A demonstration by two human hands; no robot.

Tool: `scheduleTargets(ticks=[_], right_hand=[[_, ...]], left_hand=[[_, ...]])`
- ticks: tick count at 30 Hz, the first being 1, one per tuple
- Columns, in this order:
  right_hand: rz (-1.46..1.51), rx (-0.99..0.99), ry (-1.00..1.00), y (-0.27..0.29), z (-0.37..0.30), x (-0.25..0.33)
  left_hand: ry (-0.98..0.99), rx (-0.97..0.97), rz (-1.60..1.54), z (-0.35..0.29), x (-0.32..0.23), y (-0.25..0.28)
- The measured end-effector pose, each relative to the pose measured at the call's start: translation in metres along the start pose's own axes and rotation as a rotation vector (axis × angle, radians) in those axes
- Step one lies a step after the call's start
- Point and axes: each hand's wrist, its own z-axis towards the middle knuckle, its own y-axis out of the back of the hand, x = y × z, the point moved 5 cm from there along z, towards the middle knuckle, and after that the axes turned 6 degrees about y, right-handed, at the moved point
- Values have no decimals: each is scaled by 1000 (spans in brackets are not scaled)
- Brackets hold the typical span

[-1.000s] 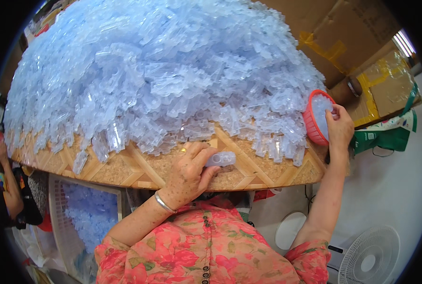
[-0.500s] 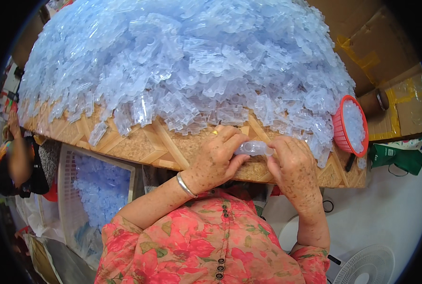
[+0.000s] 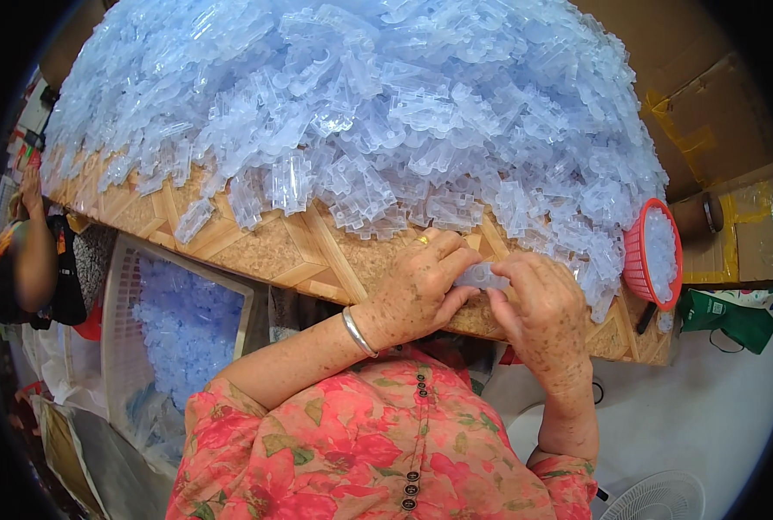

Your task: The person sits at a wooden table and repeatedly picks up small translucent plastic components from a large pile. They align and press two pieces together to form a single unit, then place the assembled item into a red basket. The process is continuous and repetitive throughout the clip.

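Between my two hands, just above the table's near edge, is a small clear plastic piece (image 3: 480,276). My left hand (image 3: 423,282) pinches its left end between thumb and fingers; a ring and a silver bangle show on that hand and wrist. At the other end, the thumb and fingers of my right hand (image 3: 542,303) close on the piece. Its finer shape is partly covered by my fingers. Beyond my hands rises a big heap of similar clear, bluish plastic pieces (image 3: 360,113), with several loose ones at its near edge.
The wood-patterned table (image 3: 282,247) carries the heap. A red basket (image 3: 636,260) of small clear parts stands at its right edge, near a dark stick-like object (image 3: 645,318). A pale crate (image 3: 117,347) of bluish pieces is below left. Cardboard boxes (image 3: 698,113), a fan (image 3: 664,498) and another person's arm (image 3: 35,251) flank the table.
The view has shifted slightly, so the heap and table sit a little differently in it. Both hands keep hold of the clear piece, more of which is now covered by my fingers.
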Motion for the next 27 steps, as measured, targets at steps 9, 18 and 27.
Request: scheduleTargets(ticks=[9,18,27], right_hand=[[94,12,-27,-15,1,-10],[58,123,73,-15,14,1],[257,139,-57,-19,12,-18]], left_hand=[[31,-14,-13,1,3,0],[18,13,-37,0,4,-1],[24,32,16,2,3,-1]])
